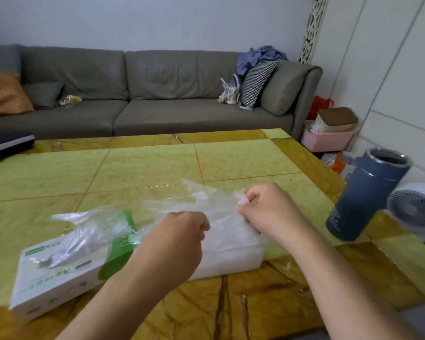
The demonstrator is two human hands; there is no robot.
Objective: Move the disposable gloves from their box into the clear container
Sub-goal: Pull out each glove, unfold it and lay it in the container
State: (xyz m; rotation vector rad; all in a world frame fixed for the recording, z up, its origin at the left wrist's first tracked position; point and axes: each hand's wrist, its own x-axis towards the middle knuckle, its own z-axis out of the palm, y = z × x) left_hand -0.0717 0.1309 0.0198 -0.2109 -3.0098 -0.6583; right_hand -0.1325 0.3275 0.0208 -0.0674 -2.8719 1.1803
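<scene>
**Both hands on a plastic glove above the clear container**

The left hand (182,231) is curled into a fist over the near-left part of the clear container (233,261), its fingers closed on thin transparent film. The right hand (265,209) pinches the same sheet of film at its right edge, thumb and fingertips pressed together. Between and beyond the two hands the disposable glove (201,200) spreads out, rumpled and see-through, above the container's open top. The container sits on the bench (145,165), just right of the glove box (59,273), and looks filled with whitish crumpled film.

The white-and-green glove box lies flat on the bench at the left, with more gloves (91,231) billowing out of its top opening.

At the bench's right edge stands a dark blue flask (363,195), lid off. A small white fan (415,209) sits beyond it. A grey sofa (157,94) runs along the wall behind.
</scene>
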